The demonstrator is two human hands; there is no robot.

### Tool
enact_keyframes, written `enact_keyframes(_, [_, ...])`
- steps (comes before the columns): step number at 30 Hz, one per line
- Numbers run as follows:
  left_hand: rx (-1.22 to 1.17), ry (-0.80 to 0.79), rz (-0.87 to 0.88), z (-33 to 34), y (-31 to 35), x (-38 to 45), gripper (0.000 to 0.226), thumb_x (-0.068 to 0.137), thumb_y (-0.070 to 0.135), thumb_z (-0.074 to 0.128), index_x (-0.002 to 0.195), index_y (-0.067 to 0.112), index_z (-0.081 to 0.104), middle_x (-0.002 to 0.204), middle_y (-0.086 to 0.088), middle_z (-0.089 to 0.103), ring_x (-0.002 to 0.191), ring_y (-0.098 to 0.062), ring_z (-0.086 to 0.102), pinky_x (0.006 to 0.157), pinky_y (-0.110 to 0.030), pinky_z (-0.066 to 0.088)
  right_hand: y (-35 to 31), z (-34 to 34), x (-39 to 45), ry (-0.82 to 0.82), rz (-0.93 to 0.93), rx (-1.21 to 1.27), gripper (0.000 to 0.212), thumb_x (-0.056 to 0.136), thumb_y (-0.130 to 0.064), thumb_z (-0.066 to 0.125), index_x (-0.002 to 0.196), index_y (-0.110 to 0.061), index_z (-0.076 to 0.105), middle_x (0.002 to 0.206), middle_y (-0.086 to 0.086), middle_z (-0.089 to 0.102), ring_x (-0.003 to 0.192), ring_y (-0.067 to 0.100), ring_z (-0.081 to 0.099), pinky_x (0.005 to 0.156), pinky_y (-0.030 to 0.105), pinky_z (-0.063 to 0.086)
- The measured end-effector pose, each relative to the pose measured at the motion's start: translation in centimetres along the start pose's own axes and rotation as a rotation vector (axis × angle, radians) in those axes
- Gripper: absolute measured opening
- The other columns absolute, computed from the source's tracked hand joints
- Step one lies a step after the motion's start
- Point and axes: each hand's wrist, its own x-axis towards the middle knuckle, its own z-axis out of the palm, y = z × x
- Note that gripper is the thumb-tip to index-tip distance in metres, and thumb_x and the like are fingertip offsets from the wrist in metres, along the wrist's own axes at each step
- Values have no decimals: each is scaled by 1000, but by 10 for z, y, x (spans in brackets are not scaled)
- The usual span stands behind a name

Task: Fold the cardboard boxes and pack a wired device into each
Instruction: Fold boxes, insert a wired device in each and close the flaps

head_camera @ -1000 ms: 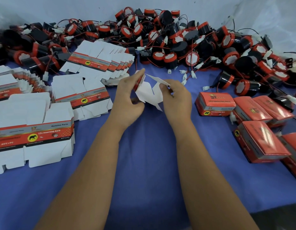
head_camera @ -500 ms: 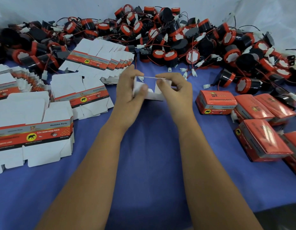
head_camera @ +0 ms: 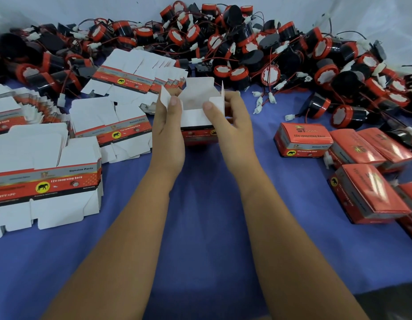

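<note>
Fingers curled on both hands, clamped on half-erected box (head_camera: 198,121): left hand (head_camera: 169,125) pinching left side flap, thumb (head_camera: 173,105) on inner edge; right hand (head_camera: 231,121) gripping right wall, thumb (head_camera: 208,107) pressed on inside of right flap. Box upright on blue cloth (head_camera: 200,204), top open, white inside showing, back flap standing up, red printed band low on near face. No device visible inside.

Left of box, nearest: stack of flat unfolded cartons (head_camera: 45,181), white flaps, red-grey band with yellow elephant logo, "12v reversing horn". Second flat stack (head_camera: 112,128) just left of box, touching left wrist area. Third fanned stack (head_camera: 135,72) behind-left of box. Another fanned pile (head_camera: 15,109) far left.

Right of box: group of closed red boxes (head_camera: 303,139), several overlapping, nearest one (head_camera: 369,192) tilted.

Behind box: big heap of black-and-red round horns (head_camera: 246,49) with red wires and white connectors, spread across whole back of cloth. White wall (head_camera: 61,10) behind heap.
</note>
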Motion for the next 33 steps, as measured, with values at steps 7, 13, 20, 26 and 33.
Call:
enact_keyframes(7, [-92, -172, -30, 4, 0, 3, 32, 100, 43, 38, 103, 45, 69, 106, 13, 72, 100, -6, 68, 79, -25, 55, 4, 1, 6, 62, 284, 93, 19, 93, -11, 52, 108, -2, 58, 101, 15, 64, 86, 15, 57, 75, 34, 48])
enact_keyframes(13, [-209, -134, -136, 1, -3, 9, 42, 101, 43, 36, 97, 40, 77, 106, 6, 75, 101, -12, 71, 77, -26, 56, 6, -1, 8, 68, 278, 86, 21, 91, -6, 51, 86, -26, 57, 91, 1, 63, 78, 11, 56, 61, 21, 46])
enact_keyframes(20, [-119, -169, -79, 0, -5, 12, 28, 101, 34, 43, 115, 28, 67, 113, 1, 72, 105, -17, 68, 80, -32, 56, 7, 0, 6, 73, 227, 32, 19, 91, -8, 50, 89, -25, 57, 92, 2, 62, 84, 13, 55, 72, 32, 47])
enact_keyframes(26, [-13, -152, -19, -1, -5, 11, 22, 92, 29, 49, 107, 32, 64, 103, 12, 69, 95, -7, 64, 77, -24, 53, 6, 1, 6, 81, 214, 15, 17, 93, -6, 47, 91, -20, 58, 90, 1, 62, 82, 13, 55, 72, 33, 48])
enact_keyframes(33, [-113, -108, -65, -1, -7, 12, 30, 98, 11, 48, 104, 34, 67, 100, 14, 71, 92, -5, 68, 71, -23, 55, 5, 2, 4, 65, 186, 96, 15, 102, -24, 47, 93, -29, 58, 92, -7, 65, 83, 6, 60, 73, 27, 52])
